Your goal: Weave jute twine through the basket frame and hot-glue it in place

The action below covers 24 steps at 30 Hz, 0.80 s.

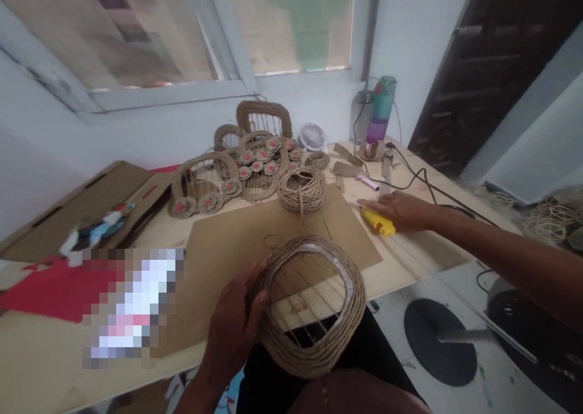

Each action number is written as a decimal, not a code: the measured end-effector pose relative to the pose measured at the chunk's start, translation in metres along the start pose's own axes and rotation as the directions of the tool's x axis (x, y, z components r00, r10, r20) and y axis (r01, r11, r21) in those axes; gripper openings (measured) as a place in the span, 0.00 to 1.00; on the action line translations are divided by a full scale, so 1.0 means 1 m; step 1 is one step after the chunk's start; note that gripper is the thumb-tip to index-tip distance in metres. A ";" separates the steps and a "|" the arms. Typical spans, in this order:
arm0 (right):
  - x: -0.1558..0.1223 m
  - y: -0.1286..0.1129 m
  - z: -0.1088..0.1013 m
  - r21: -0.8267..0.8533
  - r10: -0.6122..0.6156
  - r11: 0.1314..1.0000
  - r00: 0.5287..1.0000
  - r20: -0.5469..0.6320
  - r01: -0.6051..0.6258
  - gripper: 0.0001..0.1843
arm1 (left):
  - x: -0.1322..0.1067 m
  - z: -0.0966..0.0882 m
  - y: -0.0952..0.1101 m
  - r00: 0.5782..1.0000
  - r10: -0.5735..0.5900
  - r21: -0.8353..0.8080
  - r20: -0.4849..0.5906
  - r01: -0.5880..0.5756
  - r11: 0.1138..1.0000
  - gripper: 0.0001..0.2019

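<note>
My left hand grips the left side of a rounded frame wound with jute twine, tilted at the table's front edge over my lap. Strings cross its opening, and a whitish strip lines the inner rim. Off to the right, my right hand is closed over a yellow hot glue gun lying low at the table; part of the grip is hidden. From the gun's back end a long translucent glue stick sticks out. Beyond the frame, a ball of twine rests on a cardboard sheet.
Twine-wrapped pieces with red-centred rosettes stand at the back beside a small white fan. Cardboard scraps, a black cable and a bottle are at the right. Red sheet material lies left.
</note>
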State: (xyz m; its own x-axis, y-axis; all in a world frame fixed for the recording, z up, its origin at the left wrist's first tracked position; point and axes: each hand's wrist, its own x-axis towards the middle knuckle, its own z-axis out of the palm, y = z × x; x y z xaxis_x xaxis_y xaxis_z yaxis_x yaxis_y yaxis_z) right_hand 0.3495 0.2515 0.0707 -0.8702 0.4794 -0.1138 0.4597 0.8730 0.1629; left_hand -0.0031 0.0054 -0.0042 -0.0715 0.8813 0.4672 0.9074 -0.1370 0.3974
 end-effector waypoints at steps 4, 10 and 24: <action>-0.001 -0.002 -0.009 0.116 0.087 0.988 0.989 0.119 -0.100 0.51 | 0.000 0.001 0.000 1.000 0.006 -0.005 -0.012 -0.006 1.000 0.22; -0.006 -0.002 -0.002 0.144 0.117 0.982 0.991 0.063 -0.125 0.45 | 0.001 0.002 0.002 0.994 -0.106 -0.060 -0.002 0.105 0.993 0.21; 0.023 -0.130 -0.053 0.315 -0.152 0.909 0.920 -0.362 0.274 0.16 | 0.040 0.009 0.018 0.906 -0.422 -0.054 0.028 0.423 0.904 0.24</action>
State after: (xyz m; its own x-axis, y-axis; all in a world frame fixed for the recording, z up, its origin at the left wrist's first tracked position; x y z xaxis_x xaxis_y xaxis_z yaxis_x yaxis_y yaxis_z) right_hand 0.2602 0.1443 0.0986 -0.9346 0.2757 0.2248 0.2350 0.9529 -0.1920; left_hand 0.0141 0.0421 0.0138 -0.4367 0.8687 0.2337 0.7681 0.2247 0.5997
